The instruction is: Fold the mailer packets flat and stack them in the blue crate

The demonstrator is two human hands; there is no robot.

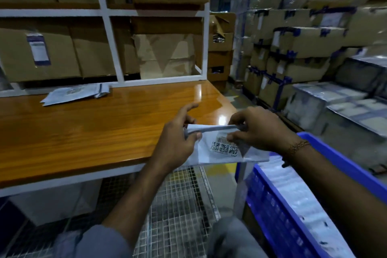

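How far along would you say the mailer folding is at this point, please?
Done: folded packets already lie in the blue crate. In hand: left hand and right hand pinch one mailer, folding its top flap. Left: mailers on the wooden table.

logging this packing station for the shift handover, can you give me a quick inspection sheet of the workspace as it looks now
surface: glossy orange wooden worktop on a white frame.
job's things: white plastic mailer packet with printed barcodes held in the air, top edge being folded; blue plastic crate at right, already holding packets; more grey-white mailer packets lying at the back of the worktop.
clutter: nothing seen.
grips: left hand and right hand each pinch the held packet's folded edge.
cables: nothing seen.
surroundings: brown cardboard boxes on white shelving, wrapped cartons stacked at right, wire mesh rack below.
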